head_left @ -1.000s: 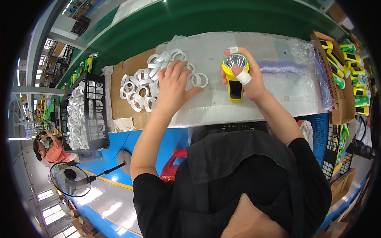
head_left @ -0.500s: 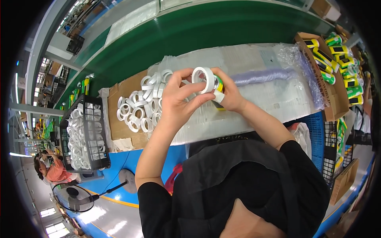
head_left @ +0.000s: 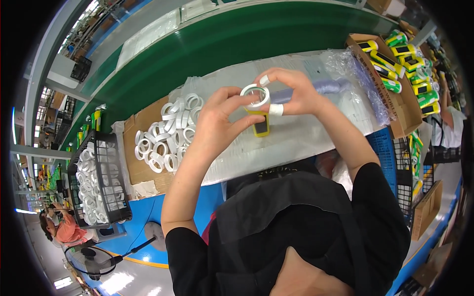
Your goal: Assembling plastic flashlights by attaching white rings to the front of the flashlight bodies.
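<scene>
A white plastic ring (head_left: pixel 265 93) sits around the clear round top of a yellow-and-black flashlight-shaped body (head_left: pixel 261 126), held upright over the table. My left hand (head_left: pixel 222 116) is closed on this body from the left, its thumb against the side just below the ring and a finger across the ring's near rim. From the other side my right hand (head_left: pixel 298 93) curves around the ring, with thumb and index finger at its edge. White tape wraps that thumb and index finger. A pile of loose white rings (head_left: pixel 170 126) lies left of my left hand.
The table carries cardboard (head_left: pixel 143 172) and plastic wrap (head_left: pixel 306 128). Black crate (head_left: pixel 116 197) at left holds more white rings. At right, a cardboard box (head_left: pixel 402 116) contains yellow and green bodies. A fan (head_left: pixel 89 261) stands lower left; other people are at both sides.
The flashlight-shaped body now stands more upright, its yellow-and-black side showing below the ring. My right hand has moved from behind the body up to the ring, fingers spread wider.
</scene>
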Action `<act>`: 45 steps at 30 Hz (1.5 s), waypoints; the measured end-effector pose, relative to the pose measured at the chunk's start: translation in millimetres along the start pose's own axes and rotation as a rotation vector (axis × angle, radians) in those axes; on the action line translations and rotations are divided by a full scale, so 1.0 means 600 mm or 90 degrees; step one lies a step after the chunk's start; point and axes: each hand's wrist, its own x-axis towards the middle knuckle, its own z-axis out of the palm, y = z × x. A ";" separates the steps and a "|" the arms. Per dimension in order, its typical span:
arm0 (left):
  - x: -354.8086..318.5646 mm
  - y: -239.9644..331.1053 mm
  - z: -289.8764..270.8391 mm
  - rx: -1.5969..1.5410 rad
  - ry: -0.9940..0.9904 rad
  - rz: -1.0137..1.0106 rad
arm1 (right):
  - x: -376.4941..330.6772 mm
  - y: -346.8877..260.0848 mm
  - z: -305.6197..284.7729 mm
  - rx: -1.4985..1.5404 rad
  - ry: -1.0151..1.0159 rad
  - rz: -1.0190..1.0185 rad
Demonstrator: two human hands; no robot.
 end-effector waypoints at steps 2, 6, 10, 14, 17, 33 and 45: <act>0.009 0.007 0.014 -0.001 0.022 0.033 | 0.009 -0.014 -0.030 -0.030 -0.026 -0.021; 0.016 -0.005 0.052 -0.071 0.022 0.013 | 0.058 -0.053 -0.064 -0.088 -0.208 0.065; 0.017 -0.006 0.063 -0.093 0.034 -0.009 | 0.100 -0.073 -0.080 -0.199 -0.463 0.094; 0.017 -0.013 0.068 -0.125 0.044 -0.001 | 0.112 -0.067 -0.080 -0.173 -0.511 0.126; 0.019 -0.011 0.066 -0.129 0.049 -0.004 | 0.108 -0.058 -0.076 -0.188 -0.507 0.117; 0.016 -0.022 0.071 -0.111 0.089 0.000 | 0.109 -0.073 -0.045 -0.420 -0.411 0.197; 0.016 -0.047 0.072 -0.160 0.108 -0.022 | 0.063 -0.046 0.005 -0.329 -0.143 0.304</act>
